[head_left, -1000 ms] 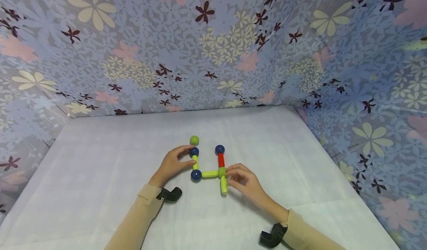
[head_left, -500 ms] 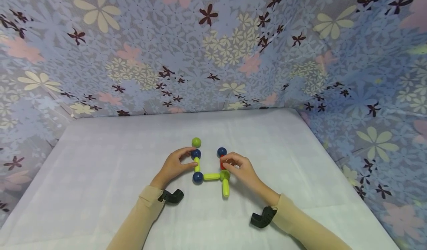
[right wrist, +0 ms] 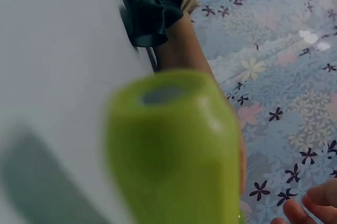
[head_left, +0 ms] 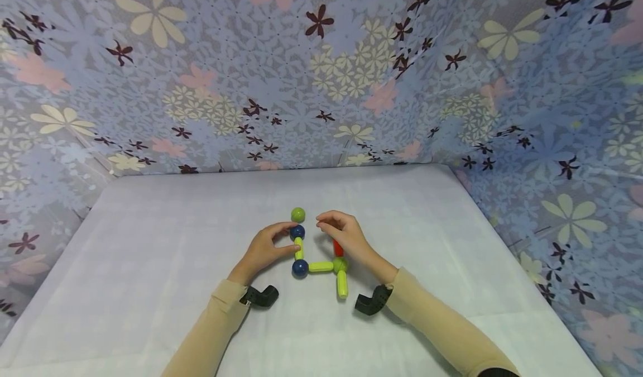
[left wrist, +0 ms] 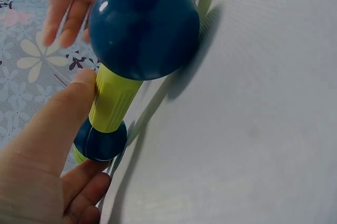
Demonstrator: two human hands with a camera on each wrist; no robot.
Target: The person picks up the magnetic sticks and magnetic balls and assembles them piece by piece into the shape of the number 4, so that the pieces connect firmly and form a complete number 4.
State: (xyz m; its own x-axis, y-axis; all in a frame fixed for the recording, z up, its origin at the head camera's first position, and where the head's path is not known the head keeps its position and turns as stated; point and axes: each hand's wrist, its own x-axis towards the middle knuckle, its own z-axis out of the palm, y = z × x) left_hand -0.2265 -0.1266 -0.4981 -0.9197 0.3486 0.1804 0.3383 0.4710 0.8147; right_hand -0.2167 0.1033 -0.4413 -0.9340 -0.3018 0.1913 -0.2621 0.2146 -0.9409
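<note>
In the head view, my left hand [head_left: 263, 251] holds the far left end of a magnetic ball-and-rod shape, index finger against the far blue ball [head_left: 298, 232] and thumb by a yellow-green rod [head_left: 300, 254]. That rod leads to a nearer blue ball [head_left: 300, 268]. A second yellow-green rod [head_left: 320, 266] joins it to a green ball [head_left: 340, 265]. From there a red rod [head_left: 338, 248] points away and another yellow-green rod [head_left: 342, 285] points nearer. My right hand [head_left: 349, 237] hovers over the red rod's far end, fingers loosely bent, nothing visible in them. It hides the blue ball there.
A loose green ball [head_left: 298, 215] lies just beyond the far left blue ball; whether they touch I cannot tell. A white cloth [head_left: 201, 198] covers the table. Floral fabric [head_left: 281, 75] hangs behind and at the right. Black wrist mounts [head_left: 372, 301] sit on both wrists.
My right hand has left the green ball, passed along the red rod, and moved away and left over its far end. The left hand keeps its place on the shape.
</note>
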